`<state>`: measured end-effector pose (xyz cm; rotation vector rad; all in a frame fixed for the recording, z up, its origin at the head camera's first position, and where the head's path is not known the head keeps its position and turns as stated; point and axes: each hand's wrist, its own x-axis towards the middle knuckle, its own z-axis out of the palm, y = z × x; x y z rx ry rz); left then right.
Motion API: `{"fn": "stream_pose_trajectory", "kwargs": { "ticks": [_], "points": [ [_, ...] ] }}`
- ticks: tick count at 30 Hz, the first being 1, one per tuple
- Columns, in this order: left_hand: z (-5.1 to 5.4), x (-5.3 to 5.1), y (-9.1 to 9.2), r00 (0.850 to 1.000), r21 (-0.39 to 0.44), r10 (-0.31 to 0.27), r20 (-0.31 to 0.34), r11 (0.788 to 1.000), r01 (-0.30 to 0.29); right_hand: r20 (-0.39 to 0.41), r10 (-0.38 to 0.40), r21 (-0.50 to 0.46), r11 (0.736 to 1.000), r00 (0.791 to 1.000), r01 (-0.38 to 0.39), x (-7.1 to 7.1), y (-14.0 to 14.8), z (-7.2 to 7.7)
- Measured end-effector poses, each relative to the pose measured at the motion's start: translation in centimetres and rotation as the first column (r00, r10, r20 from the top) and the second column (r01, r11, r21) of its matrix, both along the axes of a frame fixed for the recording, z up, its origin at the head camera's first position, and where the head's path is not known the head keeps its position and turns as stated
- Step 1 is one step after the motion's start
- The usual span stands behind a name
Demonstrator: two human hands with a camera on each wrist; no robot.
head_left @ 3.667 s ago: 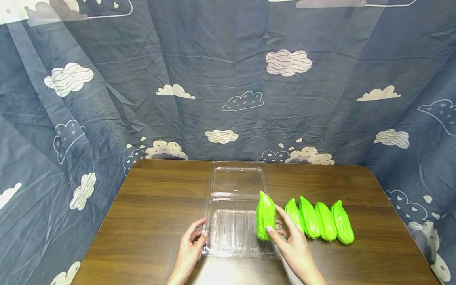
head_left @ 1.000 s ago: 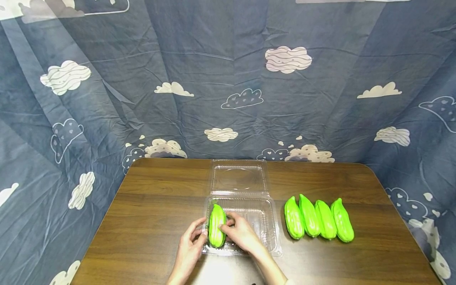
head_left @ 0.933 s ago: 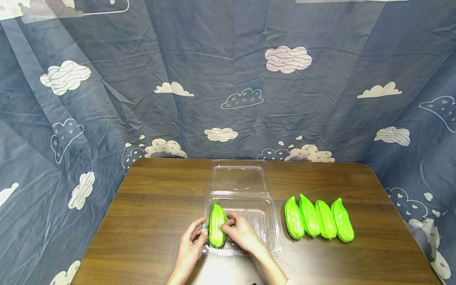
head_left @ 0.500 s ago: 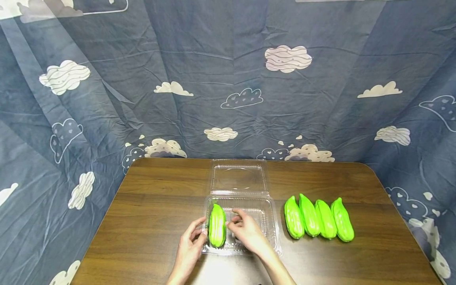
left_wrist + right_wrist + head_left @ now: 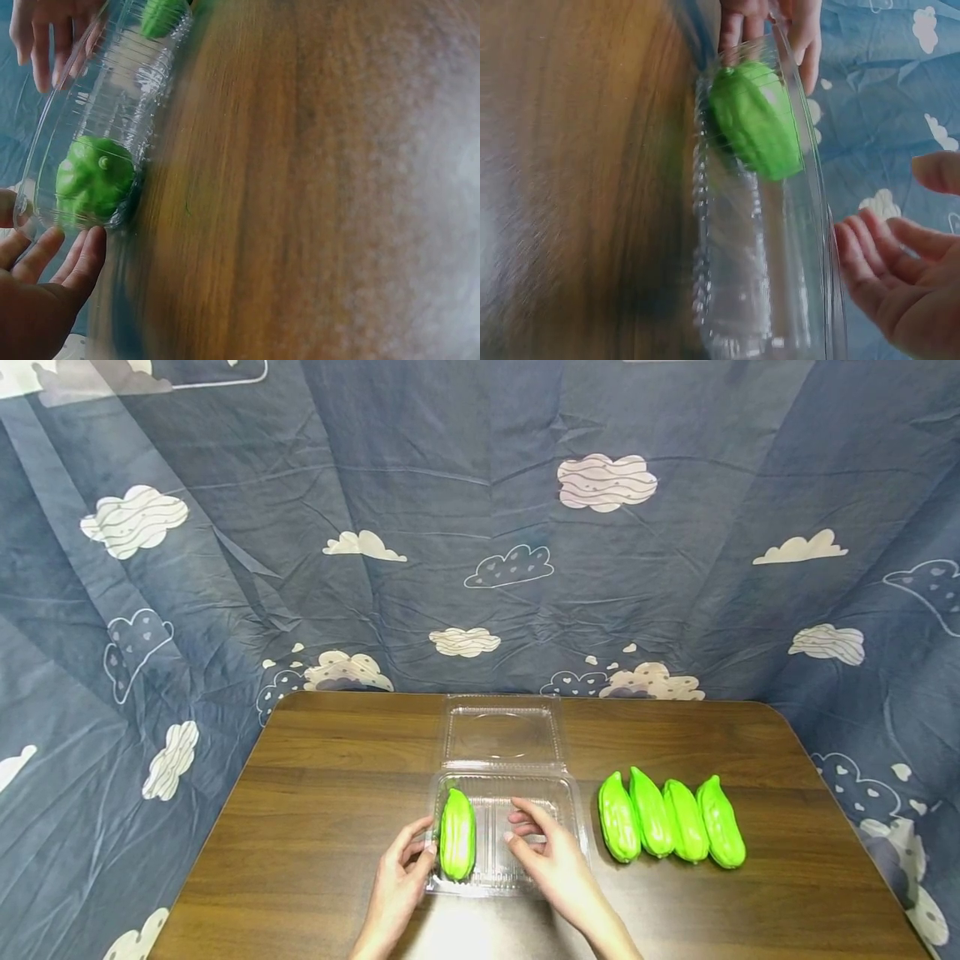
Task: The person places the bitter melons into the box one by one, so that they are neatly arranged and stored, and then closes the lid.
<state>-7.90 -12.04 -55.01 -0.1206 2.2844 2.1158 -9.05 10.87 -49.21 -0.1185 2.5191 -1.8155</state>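
A clear plastic clamshell container lies on the table, its lid folded back away from me. My left hand holds the left rim between thumb and fingers. Inside, along the left wall, rests one glossy green, ribbed, elongated vegetable, pointed at its far end; its exact kind is unclear. The left wrist view shows that vegetable end-on through the clear wall. Over the container's right half, my right hand has its fingers spread and nothing in them, apart from the vegetable.
Several more green vegetables lie side by side on the wooden table, right of the container. A dark curtain with cloud prints hangs behind and at both sides of the table.
My right hand carried a green vegetable from the right into the container's left side, let go of it, and has drawn back to the right. The left hand has stayed at the rim.
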Motion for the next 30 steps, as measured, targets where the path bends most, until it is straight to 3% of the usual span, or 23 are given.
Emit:
{"fn": "stream_pose_trajectory", "kwargs": {
  "ticks": [9, 16, 23, 30],
  "points": [
    [0.0, 0.0, -0.1, 1.0, 0.008, -0.014, 0.027, 1.0, 0.014, -0.115, -0.076, -0.094, 0.993, 0.99, 0.066, 1.3, 2.5, 0.1],
    [0.0, 0.0, -0.1, 1.0, 0.009, -0.007, 0.029, 1.0, 0.007, -0.21, -0.138, -0.134, 0.985, 0.968, 0.112, 1.6, 4.5, -0.1],
    [0.1, 0.0, -0.1, 0.999, 0.013, -0.013, 0.036, 1.0, 0.013, -0.222, -0.208, -0.112, 0.976, 0.952, 0.187, 1.8, 6.9, 0.0],
    [0.2, 0.0, 0.0, 1.0, 0.011, -0.012, 0.023, 1.0, 0.012, -0.233, -0.302, -0.091, 0.953, 0.924, 0.289, 2.1, 9.7, 0.0]
  ]
}}
